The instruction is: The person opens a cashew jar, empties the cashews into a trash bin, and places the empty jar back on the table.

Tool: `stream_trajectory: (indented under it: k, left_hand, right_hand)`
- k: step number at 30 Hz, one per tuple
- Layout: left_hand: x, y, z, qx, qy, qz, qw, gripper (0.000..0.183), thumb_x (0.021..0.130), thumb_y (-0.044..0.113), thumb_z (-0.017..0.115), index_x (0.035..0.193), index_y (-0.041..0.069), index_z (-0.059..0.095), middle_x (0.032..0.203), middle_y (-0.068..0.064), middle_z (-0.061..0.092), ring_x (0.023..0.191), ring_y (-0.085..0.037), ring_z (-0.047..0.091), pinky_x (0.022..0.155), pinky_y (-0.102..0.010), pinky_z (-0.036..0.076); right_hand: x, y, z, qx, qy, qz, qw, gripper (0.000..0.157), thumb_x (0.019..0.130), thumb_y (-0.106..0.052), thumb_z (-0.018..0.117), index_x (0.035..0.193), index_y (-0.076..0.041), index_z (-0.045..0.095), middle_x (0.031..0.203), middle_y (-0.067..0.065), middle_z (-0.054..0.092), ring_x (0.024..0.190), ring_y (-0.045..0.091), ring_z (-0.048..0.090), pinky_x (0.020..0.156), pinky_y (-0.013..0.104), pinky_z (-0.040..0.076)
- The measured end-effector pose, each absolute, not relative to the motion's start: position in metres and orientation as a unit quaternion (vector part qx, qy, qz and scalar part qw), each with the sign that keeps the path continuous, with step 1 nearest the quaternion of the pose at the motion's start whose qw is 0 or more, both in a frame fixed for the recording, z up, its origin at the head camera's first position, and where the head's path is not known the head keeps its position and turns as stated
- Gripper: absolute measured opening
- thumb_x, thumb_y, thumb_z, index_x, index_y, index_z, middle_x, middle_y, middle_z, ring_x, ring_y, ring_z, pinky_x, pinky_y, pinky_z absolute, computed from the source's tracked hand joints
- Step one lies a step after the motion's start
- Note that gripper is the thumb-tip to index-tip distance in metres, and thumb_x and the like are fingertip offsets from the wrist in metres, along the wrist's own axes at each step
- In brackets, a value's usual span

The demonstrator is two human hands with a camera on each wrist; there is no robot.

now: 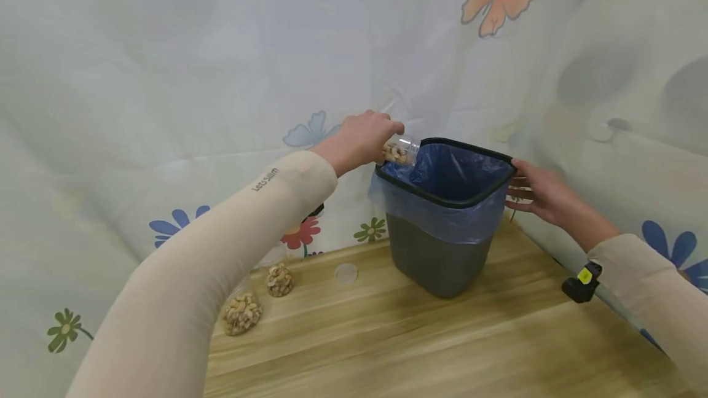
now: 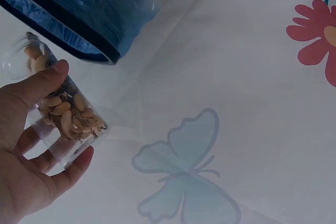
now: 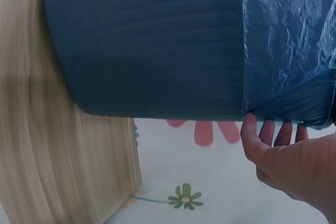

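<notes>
My left hand (image 1: 365, 140) grips a clear jar (image 1: 412, 151) of cashews (image 2: 73, 116), tipped so its mouth points toward the bin. The nuts that show are inside the jar, which sits by the left part of the bin's black rim (image 1: 459, 203). A grey bin (image 1: 437, 257), lined with a blue plastic bag (image 1: 442, 220), stands upright. On its right side my right hand (image 1: 544, 195) touches the bag-covered wall just below the rim, its fingers (image 3: 266, 129) extended rather than wrapped around. The bin's bottom inside is hidden.
On the wooden table (image 1: 398, 343), left of the bin, stand two clear containers of nuts (image 1: 241, 313) (image 1: 280, 280), partly behind my left sleeve (image 1: 221, 250). A round clear lid (image 1: 346, 273) lies between them and the bin. Patterned cloth (image 1: 221, 66) hangs behind and at the right.
</notes>
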State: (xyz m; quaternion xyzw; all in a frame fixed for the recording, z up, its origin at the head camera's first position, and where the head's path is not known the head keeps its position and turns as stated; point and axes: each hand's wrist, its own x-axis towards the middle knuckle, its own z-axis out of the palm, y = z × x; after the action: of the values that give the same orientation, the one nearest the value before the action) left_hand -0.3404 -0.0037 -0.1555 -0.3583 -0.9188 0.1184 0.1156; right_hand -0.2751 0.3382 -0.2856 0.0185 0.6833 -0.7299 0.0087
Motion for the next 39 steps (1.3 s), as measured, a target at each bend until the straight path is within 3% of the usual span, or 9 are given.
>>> stream_trajectory:
  k: [13,21,29,39]
  left_hand:
    - [-0.34,-0.004,-0.157,-0.368,-0.908,0.163,0.119,0.067,0.088,0.02,0.082,0.147,0.025,0.051,0.139,-0.004,0.056,0.125,-0.03,0.053,0.09,-0.05,0.054]
    - [-0.338,-0.002,-0.16,-0.393,-0.886,0.201,0.139,0.054,0.095,0.016,0.073,0.145,0.026,0.054,0.139,-0.005,0.057,0.121,-0.031,0.054,0.092,-0.05,0.052]
    - [-0.335,-0.004,-0.16,-0.393,-0.882,0.219,0.14,0.053,0.097,0.009,0.068,0.145,0.025,0.053,0.139,-0.005,0.057,0.119,-0.03,0.054,0.089,-0.048,0.053]
    - [-0.336,-0.005,-0.155,-0.385,-0.889,0.21,0.13,0.062,0.092,0.016,0.078,0.147,0.024,0.052,0.142,-0.005,0.055,0.122,-0.032,0.053,0.093,-0.051,0.052]
  right_hand:
    - [-0.257,0.317,-0.288,0.011,0.714,-0.7,0.01,0.042,0.104,-0.051,0.048,0.118,-0.012,0.053,0.118,0.003,0.053,0.103,0.013,0.064,0.09,0.035,0.057]
    - [-0.246,0.305,-0.294,-0.011,0.731,-0.683,0.002,0.044,0.105,-0.052,0.045,0.127,-0.014,0.042,0.132,0.01,0.043,0.108,0.012,0.06,0.101,0.039,0.052]
    - [-0.245,0.301,-0.295,-0.006,0.725,-0.689,-0.011,0.041,0.104,-0.052,0.047,0.12,-0.015,0.041,0.127,0.01,0.044,0.103,0.011,0.062,0.095,0.035,0.055]
    - [-0.248,0.299,-0.296,-0.013,0.729,-0.684,-0.009,0.039,0.105,-0.051,0.045,0.124,-0.017,0.038,0.134,0.014,0.04,0.108,0.014,0.058,0.094,0.034,0.055]
